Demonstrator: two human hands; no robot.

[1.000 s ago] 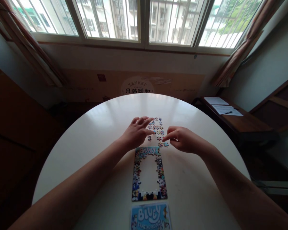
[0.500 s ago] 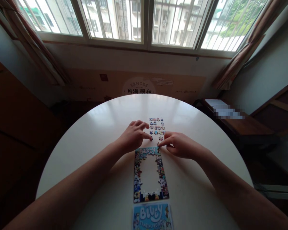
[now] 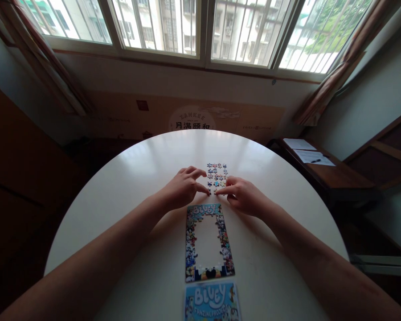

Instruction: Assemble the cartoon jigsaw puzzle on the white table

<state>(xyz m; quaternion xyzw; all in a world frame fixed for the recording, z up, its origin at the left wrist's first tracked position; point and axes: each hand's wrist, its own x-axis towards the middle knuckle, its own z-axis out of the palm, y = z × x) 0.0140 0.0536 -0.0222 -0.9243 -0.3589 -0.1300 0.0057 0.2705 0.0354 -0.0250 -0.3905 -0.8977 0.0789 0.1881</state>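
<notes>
My left hand [image 3: 182, 189] reaches over the table with fingers apart, its index fingertip on a small jigsaw piece [image 3: 210, 192] at the near left of the loose pieces. Opposite it, my right hand [image 3: 246, 195] has its index finger stretched out onto another small piece [image 3: 215, 193], the other fingers curled. Several loose jigsaw pieces [image 3: 219, 177] lie in short rows just beyond both hands. Closer to me is a jigsaw [image 3: 190, 243] with its border filled by colourful pictures and a bare middle. Below it lies a blue "Bluey" picture sheet [image 3: 211, 301], cut off by the view's bottom edge.
Everything lies on a round white table [image 3: 120, 187]. At the right, a dark wooden bench [image 3: 347, 174] holds papers [image 3: 312, 157] and a pen. Barred windows [image 3: 160, 26] with curtains are beyond, above a printed cardboard panel [image 3: 247, 113].
My right hand has shifted left and slightly away from me, from beside the jigsaw's top edge to a loose piece near my left fingertip. My left hand stays nearly in place.
</notes>
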